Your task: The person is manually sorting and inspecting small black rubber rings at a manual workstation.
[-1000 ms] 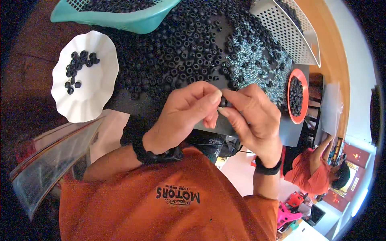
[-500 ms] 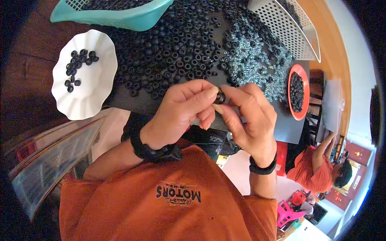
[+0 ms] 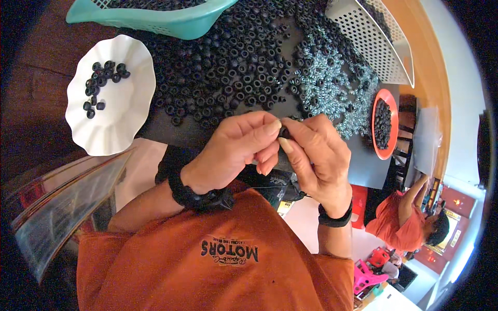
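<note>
Black rubber ring (image 3: 285, 132), small, pinched between fingertips of left hand (image 3: 233, 150) and right hand (image 3: 319, 155), hands pressed together just below the heap of black rings (image 3: 223, 67). White scalloped plate (image 3: 111, 96), left of heap, holds a few rings. Silver washers (image 3: 332, 85) right of heap; orange dish (image 3: 385, 123) beyond them. Teal basket (image 3: 155, 15) above heap.

Dark surface (image 3: 31, 119) carrying a heap of black rings (image 3: 223, 67), a patch of silvery nuts (image 3: 332, 88), a white scalloped dish (image 3: 122, 111), an orange dish (image 3: 390, 150), a teal basket (image 3: 171, 23), a white perforated tray (image 3: 384, 46)
</note>
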{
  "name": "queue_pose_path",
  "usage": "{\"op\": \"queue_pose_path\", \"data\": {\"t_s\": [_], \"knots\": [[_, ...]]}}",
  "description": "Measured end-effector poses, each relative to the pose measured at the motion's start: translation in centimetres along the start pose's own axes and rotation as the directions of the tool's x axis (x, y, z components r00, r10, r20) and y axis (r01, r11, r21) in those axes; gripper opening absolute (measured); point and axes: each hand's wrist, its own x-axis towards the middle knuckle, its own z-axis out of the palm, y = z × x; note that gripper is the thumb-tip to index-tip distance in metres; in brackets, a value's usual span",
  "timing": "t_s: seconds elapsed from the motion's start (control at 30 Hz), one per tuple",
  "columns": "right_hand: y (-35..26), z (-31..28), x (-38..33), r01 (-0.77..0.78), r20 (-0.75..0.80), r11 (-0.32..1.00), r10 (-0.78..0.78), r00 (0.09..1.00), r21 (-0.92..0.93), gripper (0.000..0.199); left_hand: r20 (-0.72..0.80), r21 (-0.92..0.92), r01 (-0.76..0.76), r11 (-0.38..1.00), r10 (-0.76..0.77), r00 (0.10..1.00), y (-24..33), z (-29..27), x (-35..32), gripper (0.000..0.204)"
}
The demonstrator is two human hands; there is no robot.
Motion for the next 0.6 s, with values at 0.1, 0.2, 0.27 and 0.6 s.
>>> {"op": "queue_pose_path", "data": {"t_s": [0.1,0.2,0.27,0.6], "knots": [[0.1,-0.1,0.3,-0.029,0.061,1.000,0.028,0.998,0.004,0.022,-0.023,-0.010,-0.002,1.000,0.002,1.000,0.1,0.0,0.1,0.020],[0.7,-0.4,0.3,0.082,0.037,0.996,-0.082,0.996,-0.014,0.028,0.015,0.059,-0.001,0.998,0.000,1.000,0.3,-0.1,0.1,0.018],[0.6,-0.6,0.5,-0.004,0.089,0.994,-0.005,0.996,0.105,0.026,0.045,0.066,0.010,0.998,-0.013,0.999,0.1,-0.6,0.2,0.017],[8.6,-3.0,9.4,0.007,0.122,0.977,0.019,0.992,-0.213,0.017,-0.013,-0.020,-0.063,0.998,0.063,0.998,-0.1,-1.0,0.5,0.017]]}}
